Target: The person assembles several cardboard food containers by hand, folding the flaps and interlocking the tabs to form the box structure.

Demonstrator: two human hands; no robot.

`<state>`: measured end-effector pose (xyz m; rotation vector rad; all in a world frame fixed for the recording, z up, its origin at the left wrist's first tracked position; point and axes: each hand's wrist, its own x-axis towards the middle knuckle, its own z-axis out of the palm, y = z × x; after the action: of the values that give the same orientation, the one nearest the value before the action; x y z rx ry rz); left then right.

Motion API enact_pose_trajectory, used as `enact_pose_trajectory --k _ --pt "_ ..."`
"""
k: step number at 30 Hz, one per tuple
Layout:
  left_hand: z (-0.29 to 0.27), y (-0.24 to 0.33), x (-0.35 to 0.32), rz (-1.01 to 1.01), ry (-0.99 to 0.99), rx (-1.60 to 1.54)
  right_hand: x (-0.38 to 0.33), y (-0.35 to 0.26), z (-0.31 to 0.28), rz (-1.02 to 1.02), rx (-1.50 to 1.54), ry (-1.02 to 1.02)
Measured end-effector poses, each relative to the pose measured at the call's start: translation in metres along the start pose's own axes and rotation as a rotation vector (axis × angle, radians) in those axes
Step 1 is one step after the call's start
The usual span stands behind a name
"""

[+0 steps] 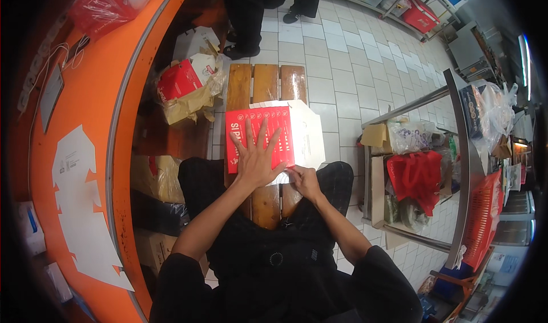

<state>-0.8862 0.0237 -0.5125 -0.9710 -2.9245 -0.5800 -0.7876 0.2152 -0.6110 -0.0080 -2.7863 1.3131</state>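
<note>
Black sleeves (391,289); left hand (256,164) splayed on red printed cardboard (286,143), right hand (306,182) pinching edge.

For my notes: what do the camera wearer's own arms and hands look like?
The left sleeve and right sleeve are short and black, ending near the elbows, bare below. The left hand and right hand are gloveless; no watch or bracelet shows.

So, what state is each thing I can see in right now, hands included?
Left hand: palm down, fingers spread on the red panel
Right hand: fingers curled at the near edge; grip unclear
Red-and-white cardboard: lying on the bench, white part spread rightward
Wooden bench: partly covered by the cardboard
White cardboard sheet: unfolded on the orange table
Brown wrapping: open, crumpled
Tube light: lit
</note>
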Motion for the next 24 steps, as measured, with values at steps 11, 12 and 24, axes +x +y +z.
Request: enact_pose_trajectory --k 11,12,24 --pt "-0.002 0.003 -0.001 -0.017 0.008 0.017 0.023 -0.059 -0.017 0.36 0.783 0.018" --pt "-0.001 0.003 0.001 -0.016 0.025 0.008 0.026 -0.065 -0.015 0.403 0.798 0.048" --pt "-0.291 0.001 -0.179 -0.5 0.542 0.234 0.0 -0.049 -0.077 0.422 0.508 0.233"
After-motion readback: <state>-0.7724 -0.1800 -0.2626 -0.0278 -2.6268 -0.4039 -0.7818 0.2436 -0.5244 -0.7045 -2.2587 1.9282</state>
